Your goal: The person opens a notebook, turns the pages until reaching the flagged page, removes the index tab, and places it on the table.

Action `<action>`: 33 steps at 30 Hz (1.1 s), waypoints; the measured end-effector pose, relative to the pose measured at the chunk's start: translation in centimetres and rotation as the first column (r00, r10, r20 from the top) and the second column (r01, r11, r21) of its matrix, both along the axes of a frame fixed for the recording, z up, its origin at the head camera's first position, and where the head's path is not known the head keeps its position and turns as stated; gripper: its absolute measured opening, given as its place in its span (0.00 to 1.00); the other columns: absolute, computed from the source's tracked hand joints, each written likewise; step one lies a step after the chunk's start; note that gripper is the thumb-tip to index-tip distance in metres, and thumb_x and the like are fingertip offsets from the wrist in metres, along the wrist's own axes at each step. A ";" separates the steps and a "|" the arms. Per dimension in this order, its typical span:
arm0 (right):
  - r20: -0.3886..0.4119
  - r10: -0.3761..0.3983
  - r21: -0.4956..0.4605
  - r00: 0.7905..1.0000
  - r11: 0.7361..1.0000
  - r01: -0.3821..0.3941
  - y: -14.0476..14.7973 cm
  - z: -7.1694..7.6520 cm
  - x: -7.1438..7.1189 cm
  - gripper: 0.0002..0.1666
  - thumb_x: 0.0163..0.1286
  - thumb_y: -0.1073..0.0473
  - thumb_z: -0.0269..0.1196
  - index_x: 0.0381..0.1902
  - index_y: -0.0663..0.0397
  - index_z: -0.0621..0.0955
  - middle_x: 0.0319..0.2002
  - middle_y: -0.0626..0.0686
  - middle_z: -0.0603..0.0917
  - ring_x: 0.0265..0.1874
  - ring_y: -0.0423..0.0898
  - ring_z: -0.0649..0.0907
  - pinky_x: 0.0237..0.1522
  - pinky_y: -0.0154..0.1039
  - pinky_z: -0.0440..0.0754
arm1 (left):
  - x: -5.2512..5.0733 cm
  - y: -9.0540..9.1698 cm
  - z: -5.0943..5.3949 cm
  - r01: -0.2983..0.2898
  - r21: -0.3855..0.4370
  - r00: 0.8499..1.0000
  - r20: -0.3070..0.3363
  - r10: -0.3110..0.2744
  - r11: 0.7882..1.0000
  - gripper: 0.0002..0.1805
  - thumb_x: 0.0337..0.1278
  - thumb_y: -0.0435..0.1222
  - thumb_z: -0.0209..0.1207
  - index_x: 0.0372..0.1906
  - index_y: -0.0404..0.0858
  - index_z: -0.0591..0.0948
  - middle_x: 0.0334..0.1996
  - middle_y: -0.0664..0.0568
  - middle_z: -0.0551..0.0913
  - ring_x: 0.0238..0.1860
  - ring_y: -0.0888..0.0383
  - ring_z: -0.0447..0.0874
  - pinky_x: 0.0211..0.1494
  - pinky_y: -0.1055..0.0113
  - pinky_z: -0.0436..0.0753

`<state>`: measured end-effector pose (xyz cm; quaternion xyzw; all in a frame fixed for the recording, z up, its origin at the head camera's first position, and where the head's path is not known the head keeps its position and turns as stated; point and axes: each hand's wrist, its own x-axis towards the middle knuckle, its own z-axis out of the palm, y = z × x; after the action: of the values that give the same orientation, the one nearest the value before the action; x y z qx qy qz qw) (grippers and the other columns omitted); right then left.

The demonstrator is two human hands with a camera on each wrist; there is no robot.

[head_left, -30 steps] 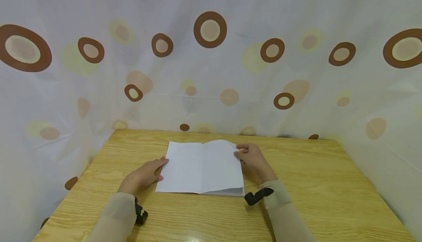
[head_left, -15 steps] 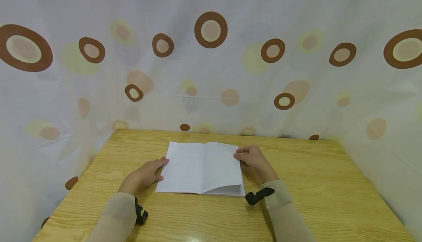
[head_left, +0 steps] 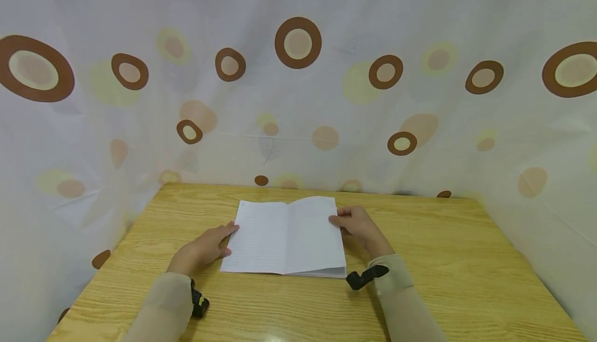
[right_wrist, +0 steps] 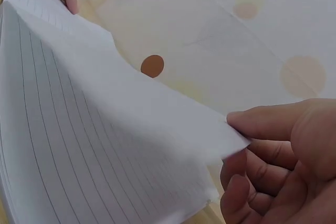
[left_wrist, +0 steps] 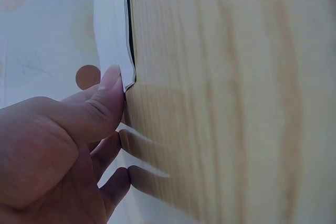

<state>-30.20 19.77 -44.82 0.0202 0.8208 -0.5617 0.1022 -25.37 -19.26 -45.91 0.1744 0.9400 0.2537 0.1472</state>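
Your right hand (head_left: pixel 363 228) pinches a page (head_left: pixel 313 233) at 3 o'clock; your left hand (head_left: pixel 204 246), loosely spread, touches the book (head_left: pixel 261 238) at 9.

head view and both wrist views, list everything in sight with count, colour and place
table: 1, yellowish wood grain, across the lower part of the head view
patterned sheet: number of pieces unclear, white with brown, peach and yellow spots, behind and beside the table
notebook: 1, white, lying open on the table
raised page: 1, white, over the notebook's right half
sleeves: 2, beige, coming in from the bottom
wrist devices: 2, black, one at each sleeve's cuff
left hand: 1, bare, touching the notebook's left edge
right hand: 1, bare, pinching the raised page's outer edge
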 end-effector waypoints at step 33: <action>-0.113 0.136 -0.153 0.984 0.976 -0.153 -0.6 1.9 0.8 0.16 0.73 0.60 0.61 0.49 0.69 0.82 0.31 0.51 0.81 0.30 0.45 0.77 0.38 0.41 0.80 | 0.2 0.3 0.3 -0.014 0.015 1.000 0.003 0.014 1.000 0.35 0.65 0.29 0.59 0.75 0.34 0.61 0.76 0.39 0.54 0.75 0.37 0.50 0.73 0.42 0.53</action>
<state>-29.41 19.20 -42.97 -0.0766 0.7760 -0.6176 0.1020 -25.20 -18.92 -45.58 0.1684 0.9390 0.2620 0.1457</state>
